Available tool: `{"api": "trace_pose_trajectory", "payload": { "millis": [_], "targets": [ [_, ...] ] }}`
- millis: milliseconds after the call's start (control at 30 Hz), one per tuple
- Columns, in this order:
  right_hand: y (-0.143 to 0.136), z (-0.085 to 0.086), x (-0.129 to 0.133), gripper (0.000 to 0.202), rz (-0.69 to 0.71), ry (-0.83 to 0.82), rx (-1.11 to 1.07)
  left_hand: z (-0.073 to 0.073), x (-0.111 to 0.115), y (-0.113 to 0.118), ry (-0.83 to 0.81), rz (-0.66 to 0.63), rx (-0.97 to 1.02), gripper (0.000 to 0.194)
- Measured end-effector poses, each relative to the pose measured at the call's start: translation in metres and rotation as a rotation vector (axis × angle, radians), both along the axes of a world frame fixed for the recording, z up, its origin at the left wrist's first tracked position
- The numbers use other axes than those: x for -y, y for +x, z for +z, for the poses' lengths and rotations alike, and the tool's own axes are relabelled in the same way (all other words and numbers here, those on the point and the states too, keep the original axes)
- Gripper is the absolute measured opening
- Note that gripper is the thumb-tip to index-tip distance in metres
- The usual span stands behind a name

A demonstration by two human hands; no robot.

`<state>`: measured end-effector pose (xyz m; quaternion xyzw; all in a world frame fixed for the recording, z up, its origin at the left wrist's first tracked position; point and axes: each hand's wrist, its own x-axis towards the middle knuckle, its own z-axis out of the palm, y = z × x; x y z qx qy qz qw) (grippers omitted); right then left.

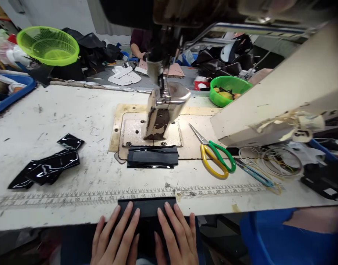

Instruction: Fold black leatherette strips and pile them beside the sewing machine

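My left hand [116, 235] and my right hand [175, 235] lie flat, fingers spread, on a black piece of material [146, 207] at the table's near edge. Both hands press it from above and grip nothing. Further in, a stack of black strips [152, 156] rests just in front of the sewing machine's presser foot [161, 110]. To the left lie shiny black cut pieces [51, 165], loose on the table top.
Scissors with yellow and green handles [215, 154] and small blue snips [254, 175] lie right of the machine bed. A ruler tape [75, 198] runs along the front edge. Green baskets [47, 46] [228, 88] stand at the back, where another person's arm [138, 46] works.
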<state>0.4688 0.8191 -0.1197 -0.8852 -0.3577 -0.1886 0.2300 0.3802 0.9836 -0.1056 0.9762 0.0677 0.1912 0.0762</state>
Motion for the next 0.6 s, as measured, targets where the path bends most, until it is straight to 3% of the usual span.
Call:
{"api": "trace_pose_trajectory", "payload": {
  "millis": [200, 400, 600],
  "targets": [
    [-0.0012, -0.0053, -0.0025, 0.052, -0.013, -0.005, 0.041, 0.0022, -0.0011, 0.0013, 0.088, -0.005, 0.002, 0.059],
    [-0.0007, -0.0065, -0.0044, 0.053, -0.013, 0.032, 0.061, 0.0032, -0.0013, 0.0016, -0.013, -0.008, 0.044, 0.058],
    [-0.0008, -0.0054, -0.0039, 0.041, -0.007, 0.035, 0.044, 0.0044, -0.0002, 0.0027, -0.015, -0.002, 0.044, 0.058]
  ]
}}
